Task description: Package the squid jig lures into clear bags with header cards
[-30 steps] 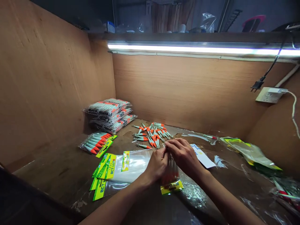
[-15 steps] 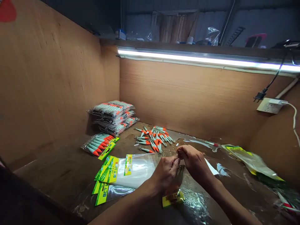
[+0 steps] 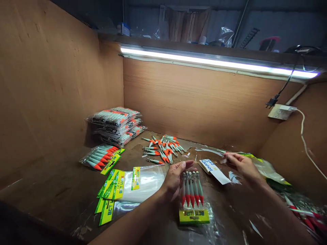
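Left hand (image 3: pixel 175 178) loosely open beside my lure pack (image 3: pixel 192 190), apparently steadying it; right hand (image 3: pixel 244 167) pinches clear scrap (image 3: pixel 223 160) near worktop's (image 3: pixel 63 194) back edge.

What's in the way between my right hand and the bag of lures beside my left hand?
The white card with blue writing lies between your right hand and the bag of lures. It looks low, so reaching over it should work. Your left hand is on the bag's other side.
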### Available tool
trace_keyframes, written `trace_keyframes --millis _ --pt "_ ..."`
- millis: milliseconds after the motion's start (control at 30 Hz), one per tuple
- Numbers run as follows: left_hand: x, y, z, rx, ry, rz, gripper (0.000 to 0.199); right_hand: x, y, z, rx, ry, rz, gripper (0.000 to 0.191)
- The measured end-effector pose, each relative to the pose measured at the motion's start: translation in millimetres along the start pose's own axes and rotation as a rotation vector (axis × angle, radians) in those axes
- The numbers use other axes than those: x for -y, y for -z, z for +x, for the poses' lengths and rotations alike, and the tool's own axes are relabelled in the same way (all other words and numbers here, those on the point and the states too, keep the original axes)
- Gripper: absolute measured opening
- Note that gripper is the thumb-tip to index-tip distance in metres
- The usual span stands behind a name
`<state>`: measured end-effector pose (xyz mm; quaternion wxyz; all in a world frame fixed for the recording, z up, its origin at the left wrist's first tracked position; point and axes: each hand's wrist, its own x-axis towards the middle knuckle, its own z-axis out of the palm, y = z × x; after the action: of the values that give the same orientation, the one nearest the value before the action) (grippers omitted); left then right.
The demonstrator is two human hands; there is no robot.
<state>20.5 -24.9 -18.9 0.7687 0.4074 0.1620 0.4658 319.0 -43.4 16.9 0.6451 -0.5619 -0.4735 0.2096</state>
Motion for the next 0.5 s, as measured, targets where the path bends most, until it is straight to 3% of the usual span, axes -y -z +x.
trace_keyframes --millis 100,167,233,267,333,400,500 --pt "-2.8 -1.2 0.9 -0.015 0.063 -0.066 0.031 -1.2 35.3 -6.1 -0.073 0.141 -0.390 0.021" --pt "-1.0 -2.8 0.4 -0.001 0.092 -0.056 0.031 4.3 32.2 -22.1 0.012 0.217 -0.530 0.027" --pt "2.7 -4.3 -0.4 0.027 0.111 -0.035 0.031 11.4 9.8 -42.7 0.262 0.160 -0.505 0.033" --pt "4.7 -4.7 -0.8 0.045 0.117 -0.022 0.031 14.3 -5.4 -52.9 0.412 0.063 -0.428 0.033" --pt "8.0 -4.5 -0.9 0.094 0.129 0.000 0.034 17.1 -36.2 -69.6 0.588 -0.089 -0.216 0.039" --pt "9.6 -1.9 0.3 0.144 0.139 0.041 0.042 14.5 -59.0 -79.6 0.644 -0.153 -0.048 0.038" --pt "8.7 6.7 4.3 0.132 0.168 0.261 0.053 2.2 -70.7 -84.9 0.628 -0.195 0.075 0.030"
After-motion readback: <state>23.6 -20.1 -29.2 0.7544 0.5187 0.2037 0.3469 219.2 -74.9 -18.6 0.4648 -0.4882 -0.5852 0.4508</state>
